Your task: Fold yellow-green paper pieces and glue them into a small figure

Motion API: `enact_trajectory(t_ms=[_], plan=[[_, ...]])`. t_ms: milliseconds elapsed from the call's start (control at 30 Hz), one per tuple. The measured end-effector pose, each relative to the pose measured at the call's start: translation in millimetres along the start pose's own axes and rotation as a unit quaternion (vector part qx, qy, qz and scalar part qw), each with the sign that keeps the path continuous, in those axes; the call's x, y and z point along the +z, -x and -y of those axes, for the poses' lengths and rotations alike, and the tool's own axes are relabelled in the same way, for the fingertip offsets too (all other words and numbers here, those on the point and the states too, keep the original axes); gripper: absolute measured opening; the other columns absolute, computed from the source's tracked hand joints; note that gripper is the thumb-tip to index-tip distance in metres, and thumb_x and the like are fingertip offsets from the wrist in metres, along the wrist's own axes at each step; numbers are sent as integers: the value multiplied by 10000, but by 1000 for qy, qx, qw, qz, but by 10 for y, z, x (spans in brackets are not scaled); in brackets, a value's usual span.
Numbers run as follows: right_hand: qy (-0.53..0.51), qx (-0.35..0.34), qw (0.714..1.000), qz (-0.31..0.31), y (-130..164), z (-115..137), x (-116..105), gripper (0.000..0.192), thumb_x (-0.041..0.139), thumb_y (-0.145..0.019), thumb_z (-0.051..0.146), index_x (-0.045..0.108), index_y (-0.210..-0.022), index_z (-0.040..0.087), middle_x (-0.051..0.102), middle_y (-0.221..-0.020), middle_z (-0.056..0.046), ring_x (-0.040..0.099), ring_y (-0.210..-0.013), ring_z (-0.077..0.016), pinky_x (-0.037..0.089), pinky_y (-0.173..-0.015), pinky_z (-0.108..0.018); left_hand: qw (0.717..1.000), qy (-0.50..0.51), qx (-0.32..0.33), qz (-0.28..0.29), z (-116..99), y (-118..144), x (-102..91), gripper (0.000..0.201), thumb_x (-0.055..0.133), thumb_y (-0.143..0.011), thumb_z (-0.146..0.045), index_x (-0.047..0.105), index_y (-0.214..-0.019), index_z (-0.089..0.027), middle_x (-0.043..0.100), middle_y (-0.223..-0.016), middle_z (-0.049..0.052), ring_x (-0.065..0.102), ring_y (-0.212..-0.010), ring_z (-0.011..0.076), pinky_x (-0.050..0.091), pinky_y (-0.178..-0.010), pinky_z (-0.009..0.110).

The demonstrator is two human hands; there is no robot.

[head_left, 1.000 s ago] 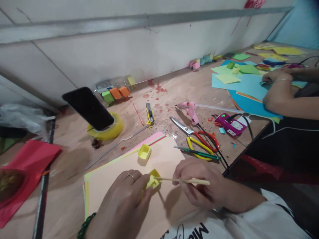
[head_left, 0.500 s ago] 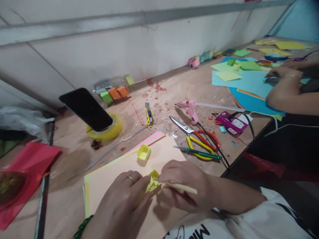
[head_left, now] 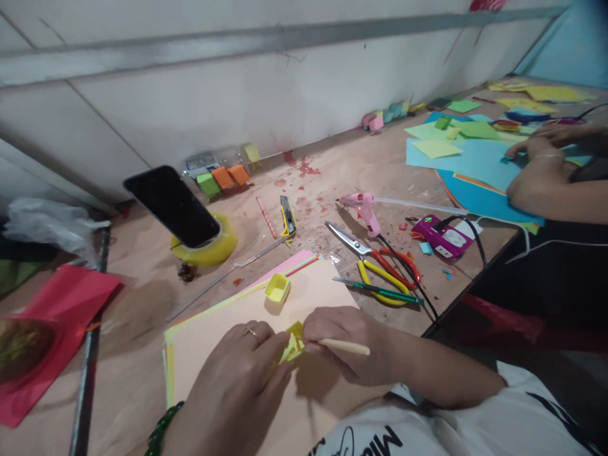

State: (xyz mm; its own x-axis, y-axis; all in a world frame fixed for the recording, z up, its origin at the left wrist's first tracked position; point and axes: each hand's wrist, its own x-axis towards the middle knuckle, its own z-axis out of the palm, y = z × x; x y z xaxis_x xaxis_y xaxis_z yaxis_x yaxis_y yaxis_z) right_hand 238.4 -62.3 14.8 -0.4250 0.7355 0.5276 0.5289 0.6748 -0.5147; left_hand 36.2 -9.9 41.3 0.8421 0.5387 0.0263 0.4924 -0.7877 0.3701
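A folded yellow paper piece (head_left: 293,345) is pinched in my left hand (head_left: 242,373), over a stack of coloured paper (head_left: 228,316) with a peach sheet on top. My right hand (head_left: 349,348) is closed around a pale wooden stick (head_left: 346,346), its fingertips at the right edge of the yellow piece. The stick's front end is hidden by my fingers. Just beyond my hands, a small open yellow paper box (head_left: 277,289) stands on the peach sheet.
Scissors (head_left: 375,259) and a green-handled thin tool (head_left: 380,290) lie right of the stack. Behind them are a pink glue gun (head_left: 363,210), a purple power strip (head_left: 444,237) and a cutter knife (head_left: 287,215). A phone (head_left: 173,206) leans on a tape roll (head_left: 209,247). A co-worker's hands (head_left: 541,158) handle blue paper.
My right hand and the stick have shifted slightly, and the stick's rear end sits a little higher. The left hand keeps its hold. The whole view has moved a little.
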Motion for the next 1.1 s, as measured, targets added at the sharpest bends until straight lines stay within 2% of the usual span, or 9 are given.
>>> enact_trajectory(t_ms=[167, 333, 467, 933, 1100], plan=[[4, -30, 999, -39, -39, -15, -18, 239, 261, -1002, 171, 491, -945, 139, 636, -782, -86, 581, -748, -159, 531, -659, -263, 1000, 0, 11, -5, -3, -16, 2, 169, 464, -867, -151, 593, -768, -193, 574, -711, 33, 538, -660, 226, 407, -597, 346], [7, -15, 999, -37, -58, -19, -29, 294, 225, -1019, 209, 498, -930, 143, 636, -772, -76, 580, -724, -149, 519, -633, -250, 1000, -1, 7, -8, -16, -11, 19, 163, 466, -865, -159, 604, -786, -192, 574, -707, 38, 536, -660, 230, 411, -591, 347], [-4, -7, 998, -61, -57, -27, -17, 306, 229, -1022, 222, 503, -912, 141, 628, -767, -74, 573, -710, -136, 507, -629, -234, 1000, -2, 1, -11, -18, -6, 19, 196, 441, -870, -149, 590, -753, -197, 577, -707, 40, 536, -662, 227, 412, -596, 347], [-9, 33, 998, -62, -36, -32, -41, 282, 280, -1015, 240, 530, -928, 146, 643, -789, -76, 604, -752, -143, 508, -663, -240, 1000, -19, 5, -22, -20, -25, 26, 218, 437, -868, -158, 599, -727, -197, 584, -678, 39, 544, -641, 228, 417, -585, 348], [11, 27, 998, -64, -48, -30, -39, 259, 287, -1009, 209, 527, -938, 140, 645, -778, -75, 601, -720, -143, 507, -641, -243, 1000, -21, 1, -23, -18, -25, 27, 164, 479, -838, -142, 610, -753, -193, 588, -693, 45, 552, -659, 240, 422, -594, 355]])
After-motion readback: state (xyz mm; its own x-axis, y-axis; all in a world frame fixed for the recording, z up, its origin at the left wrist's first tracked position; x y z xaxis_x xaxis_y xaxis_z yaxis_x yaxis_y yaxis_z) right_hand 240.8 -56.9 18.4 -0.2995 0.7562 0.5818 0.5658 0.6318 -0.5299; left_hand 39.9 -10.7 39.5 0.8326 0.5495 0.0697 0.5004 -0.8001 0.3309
